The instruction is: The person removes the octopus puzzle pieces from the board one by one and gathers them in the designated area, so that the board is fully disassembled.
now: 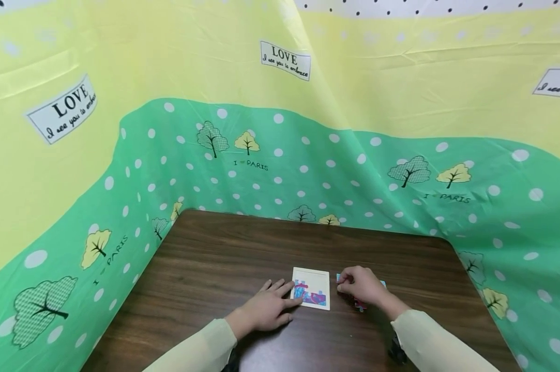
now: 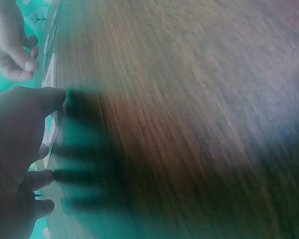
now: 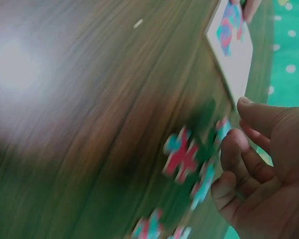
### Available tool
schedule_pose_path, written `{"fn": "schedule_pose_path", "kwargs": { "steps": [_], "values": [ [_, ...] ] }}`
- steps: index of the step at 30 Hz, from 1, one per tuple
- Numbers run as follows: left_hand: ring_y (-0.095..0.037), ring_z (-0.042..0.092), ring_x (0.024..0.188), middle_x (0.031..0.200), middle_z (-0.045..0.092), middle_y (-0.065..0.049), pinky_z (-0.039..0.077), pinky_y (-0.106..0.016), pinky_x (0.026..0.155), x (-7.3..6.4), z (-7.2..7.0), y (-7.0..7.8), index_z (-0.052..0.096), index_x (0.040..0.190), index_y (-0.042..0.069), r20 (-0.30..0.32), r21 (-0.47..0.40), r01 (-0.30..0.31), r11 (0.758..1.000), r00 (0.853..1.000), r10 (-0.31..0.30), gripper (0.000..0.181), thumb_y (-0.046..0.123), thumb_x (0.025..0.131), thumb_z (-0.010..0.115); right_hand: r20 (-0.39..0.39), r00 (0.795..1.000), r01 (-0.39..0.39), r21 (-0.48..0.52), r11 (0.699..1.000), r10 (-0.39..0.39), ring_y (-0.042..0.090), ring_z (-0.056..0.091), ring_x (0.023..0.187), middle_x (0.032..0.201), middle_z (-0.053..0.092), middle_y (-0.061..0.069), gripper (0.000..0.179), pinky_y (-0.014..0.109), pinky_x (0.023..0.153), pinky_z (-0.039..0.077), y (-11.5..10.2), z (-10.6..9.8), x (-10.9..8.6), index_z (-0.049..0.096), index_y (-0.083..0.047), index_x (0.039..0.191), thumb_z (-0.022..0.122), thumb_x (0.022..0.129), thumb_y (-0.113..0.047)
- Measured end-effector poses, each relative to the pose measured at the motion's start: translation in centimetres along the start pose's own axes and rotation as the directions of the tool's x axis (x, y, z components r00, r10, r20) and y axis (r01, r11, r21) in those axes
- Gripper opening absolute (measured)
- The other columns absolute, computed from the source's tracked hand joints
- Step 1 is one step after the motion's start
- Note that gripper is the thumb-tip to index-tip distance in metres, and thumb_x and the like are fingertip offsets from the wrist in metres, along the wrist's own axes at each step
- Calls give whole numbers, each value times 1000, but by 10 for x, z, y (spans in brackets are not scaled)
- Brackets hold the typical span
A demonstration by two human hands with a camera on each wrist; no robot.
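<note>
Pale sleeves point(image 1: 198, 346); left hand point(image 1: 268, 306) spread, touching puzzle tray point(image 1: 320, 282); right hand point(image 1: 365, 286) curled, hold unclear; brown wood-grain table point(image 1: 228, 248); dotted curtain point(image 1: 266, 196) behind.

Puzzle board point(image 1: 318, 282): white, rectangular, lying flat; near part filled with pink, blue, purple fitted pieces point(image 1: 317, 298); left hand point(image 1: 267, 308) at left edge. Loose pieces point(image 3: 181, 156): pink-and-blue, scattered beside right hand point(image 1: 364, 285).

The right wrist view blurs the loose puzzle pieces point(image 3: 181, 155) and crops the tray point(image 3: 237, 62).
</note>
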State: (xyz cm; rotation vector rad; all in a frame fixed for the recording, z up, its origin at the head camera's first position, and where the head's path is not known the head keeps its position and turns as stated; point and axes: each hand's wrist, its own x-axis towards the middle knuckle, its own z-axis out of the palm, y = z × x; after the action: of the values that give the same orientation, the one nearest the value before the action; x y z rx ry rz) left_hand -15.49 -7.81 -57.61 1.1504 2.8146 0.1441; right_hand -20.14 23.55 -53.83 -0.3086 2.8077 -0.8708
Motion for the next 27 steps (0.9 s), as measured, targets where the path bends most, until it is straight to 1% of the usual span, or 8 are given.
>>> {"fn": "schedule_pose_path", "kwargs": {
  "steps": [5, 9, 12, 15, 21, 27],
  "values": [
    [-38, 37, 150, 166, 35, -7, 38, -63, 114, -1, -2, 3, 45, 154, 42, -1, -8, 10, 1000, 1000, -10, 52, 51, 104, 53, 11, 1000, 27, 18, 999, -27, 12, 54, 70, 77, 64, -5, 5, 29, 63, 46, -21, 15, 13, 74, -16, 88, 79, 90, -15],
    [-38, 37, 150, 167, 33, -7, 41, -62, 112, -1, -3, 5, 45, 154, 42, 7, -11, 19, 1000, 1000, -19, 51, 50, 104, 53, 28, 999, 42, 15, 999, -43, 12, 54, 72, 78, 63, -5, 7, 31, 66, 47, -33, 27, 21, 74, -16, 89, 80, 89, -16],
    [-37, 37, 150, 167, 33, -7, 42, -62, 112, -1, -3, 4, 45, 154, 42, 5, -3, 21, 1000, 1000, -21, 52, 50, 104, 53, 32, 997, 68, 12, 998, -68, 12, 55, 72, 78, 64, -5, 9, 32, 67, 48, -41, 34, 27, 75, -15, 92, 82, 88, -16],
    [-37, 37, 150, 167, 33, -7, 42, -62, 111, -1, -3, 4, 45, 154, 42, 4, 2, 21, 1000, 1000, -21, 52, 50, 104, 52, 41, 996, 80, 15, 997, -81, 12, 56, 72, 79, 64, -5, 13, 31, 67, 49, -47, 40, 30, 75, -13, 95, 83, 86, -17],
    [-37, 38, 150, 167, 33, -7, 42, -62, 111, 0, -2, 4, 45, 154, 42, 3, 3, 21, 1000, 1000, -21, 51, 50, 104, 53, 73, 995, 71, 17, 997, -72, 11, 56, 71, 78, 63, -5, 20, 30, 66, 49, -57, 50, 33, 76, -13, 100, 85, 84, -21],
    [-38, 39, 149, 166, 35, -7, 43, -63, 110, 1, -4, 4, 49, 152, 42, 8, 5, 26, 1000, 1000, -26, 51, 49, 102, 56, 65, 994, 94, -24, 995, -93, 11, 53, 67, 75, 59, -5, 19, 30, 62, 45, -61, 57, 36, 76, -12, 97, 85, 84, -23]
  ]
}}
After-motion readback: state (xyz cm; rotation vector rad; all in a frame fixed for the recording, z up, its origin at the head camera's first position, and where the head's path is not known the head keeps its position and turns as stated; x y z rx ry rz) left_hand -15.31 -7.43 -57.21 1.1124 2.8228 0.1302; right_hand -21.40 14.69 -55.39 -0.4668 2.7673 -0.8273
